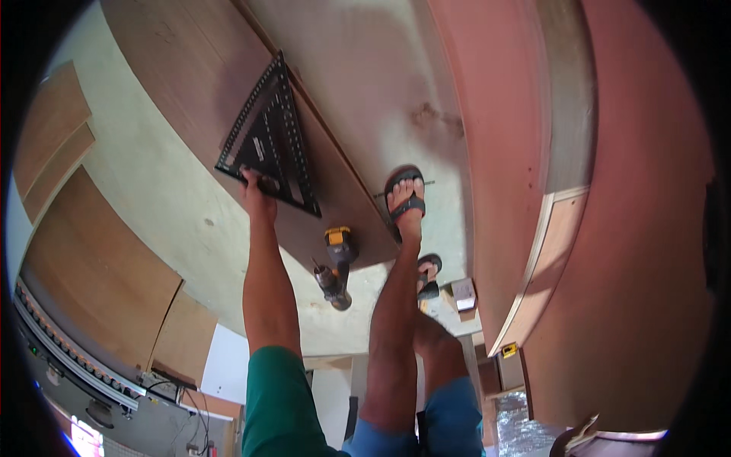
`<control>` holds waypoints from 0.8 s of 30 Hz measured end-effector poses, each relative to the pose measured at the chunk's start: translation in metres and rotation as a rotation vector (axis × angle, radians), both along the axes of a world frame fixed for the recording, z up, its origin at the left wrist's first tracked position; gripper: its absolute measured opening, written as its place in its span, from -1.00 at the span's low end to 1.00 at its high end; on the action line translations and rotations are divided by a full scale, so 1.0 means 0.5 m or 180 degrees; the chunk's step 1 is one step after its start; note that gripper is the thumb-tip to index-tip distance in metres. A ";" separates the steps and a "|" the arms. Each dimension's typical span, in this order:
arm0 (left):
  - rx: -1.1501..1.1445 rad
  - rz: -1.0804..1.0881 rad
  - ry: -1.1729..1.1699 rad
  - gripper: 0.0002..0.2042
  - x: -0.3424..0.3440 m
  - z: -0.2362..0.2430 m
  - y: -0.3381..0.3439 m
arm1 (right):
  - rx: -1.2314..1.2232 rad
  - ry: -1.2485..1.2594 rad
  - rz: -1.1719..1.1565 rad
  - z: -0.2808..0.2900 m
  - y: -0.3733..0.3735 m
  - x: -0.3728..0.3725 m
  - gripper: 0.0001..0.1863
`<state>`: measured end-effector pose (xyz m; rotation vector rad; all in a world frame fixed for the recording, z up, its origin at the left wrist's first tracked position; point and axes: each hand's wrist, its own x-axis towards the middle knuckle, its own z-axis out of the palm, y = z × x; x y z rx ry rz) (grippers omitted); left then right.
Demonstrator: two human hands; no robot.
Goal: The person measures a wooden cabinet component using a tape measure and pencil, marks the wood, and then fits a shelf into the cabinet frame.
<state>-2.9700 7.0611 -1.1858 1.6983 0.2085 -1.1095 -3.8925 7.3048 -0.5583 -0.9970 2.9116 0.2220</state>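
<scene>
My left hand (257, 199), its forearm bare below a green sleeve, grips the lower edge of a black triangular rafter square (293, 156). The square has slots and rows of holes, and it sits over a long brown wooden board (205, 68). I cannot tell whether its whole face rests on the wood. At the near end of the board lies a cordless drill (335, 282) with a yellow and black battery and a bit in its chuck. My right hand is out of view.
My sandalled foot (406, 194) stands against the board's right edge, the other behind it. Reddish-brown panels (495, 114) rise along the right, with a yellow tape measure (509, 350) at their base. A small box (462, 293) lies near my feet. Machinery with rollers (76, 358) stands lower left.
</scene>
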 end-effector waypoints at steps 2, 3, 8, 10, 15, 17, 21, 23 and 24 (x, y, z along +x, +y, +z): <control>0.0450 -0.0064 -0.0089 -0.57 -0.067 -0.030 -0.021 | 0.0074 0.0177 0.0100 0.069 0.034 -0.022 -0.24; 0.0647 -0.0092 -0.0168 -0.56 -0.087 -0.031 -0.029 | 0.0079 0.0214 0.0171 0.095 0.046 -0.036 -0.24; 0.0794 -0.0529 -0.0525 -0.38 -0.082 0.055 0.013 | 0.0641 -0.0330 0.0132 0.047 0.026 0.012 -0.19; 0.0749 -0.0819 -0.0635 -0.32 -0.111 0.116 0.081 | 0.0793 -0.0652 0.0125 0.052 0.019 0.020 -0.21; 0.1300 -0.1665 -0.0504 -0.18 -0.288 0.376 0.247 | -0.0583 -0.0885 -0.0391 -0.029 -0.187 0.240 -0.25; 0.1088 -0.1956 -0.0534 -0.12 -0.341 0.394 0.358 | -0.0966 -0.1016 -0.0346 -0.049 -0.278 0.325 -0.27; 0.1484 -0.2612 -0.1380 -0.24 -0.459 0.390 0.426 | -0.1054 -0.0530 0.0516 -0.072 -0.342 0.388 -0.33; 0.1514 -0.2448 -0.1661 -0.32 -0.453 0.374 0.459 | -0.1318 -0.1106 0.0245 -0.072 -0.353 0.402 -0.33; 0.1491 -0.2377 -0.1786 -0.36 -0.454 0.367 0.459 | -0.1471 -0.1369 0.0108 -0.062 -0.343 0.401 -0.33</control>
